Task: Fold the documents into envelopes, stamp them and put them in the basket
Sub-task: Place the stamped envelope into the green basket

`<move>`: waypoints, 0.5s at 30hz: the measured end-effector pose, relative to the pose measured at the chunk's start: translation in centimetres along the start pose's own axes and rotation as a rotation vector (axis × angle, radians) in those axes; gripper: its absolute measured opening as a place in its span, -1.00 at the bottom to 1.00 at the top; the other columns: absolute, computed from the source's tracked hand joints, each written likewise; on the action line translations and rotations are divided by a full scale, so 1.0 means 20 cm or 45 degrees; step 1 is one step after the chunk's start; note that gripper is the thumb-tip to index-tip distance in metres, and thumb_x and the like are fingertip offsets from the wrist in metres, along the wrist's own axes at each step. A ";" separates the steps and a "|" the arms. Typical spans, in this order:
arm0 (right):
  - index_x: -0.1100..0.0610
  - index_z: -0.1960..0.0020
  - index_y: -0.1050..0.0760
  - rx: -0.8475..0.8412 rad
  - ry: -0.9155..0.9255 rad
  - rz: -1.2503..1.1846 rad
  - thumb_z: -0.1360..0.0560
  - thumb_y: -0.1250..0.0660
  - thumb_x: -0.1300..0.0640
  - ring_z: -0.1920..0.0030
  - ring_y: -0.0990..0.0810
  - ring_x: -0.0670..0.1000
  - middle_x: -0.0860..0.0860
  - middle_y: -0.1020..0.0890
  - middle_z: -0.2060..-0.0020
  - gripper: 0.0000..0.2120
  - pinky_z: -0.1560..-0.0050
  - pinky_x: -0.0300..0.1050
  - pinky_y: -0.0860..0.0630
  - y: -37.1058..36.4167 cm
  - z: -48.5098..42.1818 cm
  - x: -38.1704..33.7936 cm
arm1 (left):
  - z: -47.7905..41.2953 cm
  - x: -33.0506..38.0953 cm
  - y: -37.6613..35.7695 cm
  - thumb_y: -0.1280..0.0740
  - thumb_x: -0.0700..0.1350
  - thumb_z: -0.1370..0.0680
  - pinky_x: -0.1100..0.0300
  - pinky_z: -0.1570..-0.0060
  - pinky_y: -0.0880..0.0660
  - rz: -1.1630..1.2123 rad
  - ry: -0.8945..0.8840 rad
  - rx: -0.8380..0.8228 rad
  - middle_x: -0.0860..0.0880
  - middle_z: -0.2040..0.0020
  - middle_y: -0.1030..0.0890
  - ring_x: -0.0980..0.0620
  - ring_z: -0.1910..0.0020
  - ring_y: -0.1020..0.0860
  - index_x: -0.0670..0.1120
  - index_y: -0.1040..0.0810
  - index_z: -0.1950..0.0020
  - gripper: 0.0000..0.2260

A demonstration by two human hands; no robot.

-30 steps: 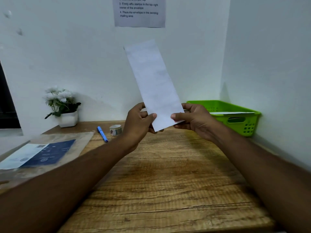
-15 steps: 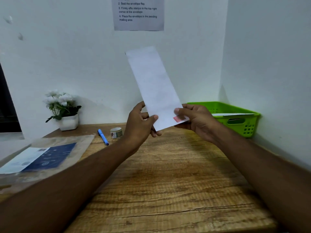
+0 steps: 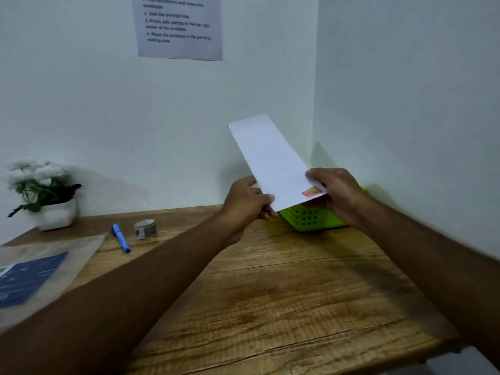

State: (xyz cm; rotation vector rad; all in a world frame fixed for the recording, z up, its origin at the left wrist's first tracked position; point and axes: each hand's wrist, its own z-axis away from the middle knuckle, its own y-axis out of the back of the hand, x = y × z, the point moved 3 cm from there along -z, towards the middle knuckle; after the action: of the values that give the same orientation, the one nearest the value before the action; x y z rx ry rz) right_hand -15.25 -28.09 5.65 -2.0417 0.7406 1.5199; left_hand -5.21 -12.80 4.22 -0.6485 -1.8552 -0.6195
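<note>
A long white envelope (image 3: pixel 270 158) stands tilted in the air in front of the wall corner, its far end up and to the left. A red stamp (image 3: pixel 311 191) sits on its lower right corner. My left hand (image 3: pixel 244 204) pinches the envelope's lower left edge. My right hand (image 3: pixel 336 192) grips the lower right end just above the stamp. Behind and below both hands, the green basket (image 3: pixel 308 219) rests on the table in the corner, mostly hidden by the envelope and my right hand.
On the wooden table (image 3: pixel 284 293) lie a blue pen (image 3: pixel 121 238), a roll of stamps (image 3: pixel 145 229) and a plastic sleeve with a blue document (image 3: pixel 35 277) at the left. A potted white flower (image 3: pixel 43 193) stands at the back left. An instruction sheet (image 3: pixel 178 25) hangs on the wall.
Both hands carried the envelope to the right, over the green basket. My right thumb slid off the corner, uncovering the red stamp. The envelope's far end sits lower than before.
</note>
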 end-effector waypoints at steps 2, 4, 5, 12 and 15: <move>0.21 0.14 -0.56 0.084 -0.026 0.038 -0.56 -0.29 0.23 0.30 -0.60 0.02 0.11 -0.61 0.25 -0.87 0.32 -0.13 -0.57 0.08 -0.01 -0.01 | -0.05 -0.01 -0.08 -0.31 -0.37 -0.53 0.28 0.41 -0.46 0.001 0.052 -0.057 -0.12 0.31 -0.60 0.10 0.45 -0.56 -0.28 -0.48 -0.28 -0.69; 0.22 0.15 -0.54 0.135 -0.067 0.089 -0.55 -0.29 0.24 0.30 -0.59 0.02 0.12 -0.60 0.25 -0.88 0.39 -0.17 -0.54 0.15 -0.02 0.00 | -0.08 -0.02 -0.14 -0.33 -0.37 -0.52 0.28 0.40 -0.47 -0.028 0.084 -0.085 -0.13 0.30 -0.59 0.11 0.43 -0.55 -0.29 -0.50 -0.24 -0.71; 0.22 0.15 -0.54 0.157 -0.084 0.108 -0.55 -0.29 0.25 0.31 -0.58 0.02 0.12 -0.60 0.25 -0.88 0.42 -0.19 -0.53 0.18 -0.02 0.00 | -0.09 -0.02 -0.17 -0.33 -0.36 -0.52 0.28 0.40 -0.47 -0.040 0.097 -0.096 -0.12 0.30 -0.59 0.11 0.43 -0.55 -0.29 -0.51 -0.23 -0.72; 0.21 0.11 -0.54 0.277 -0.155 0.099 -0.56 -0.24 0.20 0.36 -0.56 0.03 0.11 -0.59 0.28 -0.86 0.45 -0.18 -0.48 0.29 -0.01 0.03 | -0.15 -0.04 -0.30 -0.38 -0.33 -0.50 0.31 0.49 -0.46 -0.030 0.186 -0.077 -0.13 0.31 -0.56 0.11 0.49 -0.53 -0.37 -0.47 -0.15 -0.75; 0.21 -0.04 -0.52 0.253 -0.197 -0.030 -0.58 -0.24 0.11 0.43 -0.57 0.03 0.12 -0.59 0.29 -0.82 0.50 -0.21 -0.50 0.31 -0.01 0.06 | -0.17 -0.06 -0.32 -0.45 -0.21 -0.48 0.29 0.48 -0.47 0.010 0.175 -0.058 -0.16 0.22 -0.59 0.08 0.44 -0.54 -0.22 -0.40 -0.02 -0.74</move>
State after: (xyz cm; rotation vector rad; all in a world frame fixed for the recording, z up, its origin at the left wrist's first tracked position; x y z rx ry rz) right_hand -19.04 -32.93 4.11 -1.7611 0.7709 1.5076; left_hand -6.91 -19.87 3.48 -0.6272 -1.7148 -0.6858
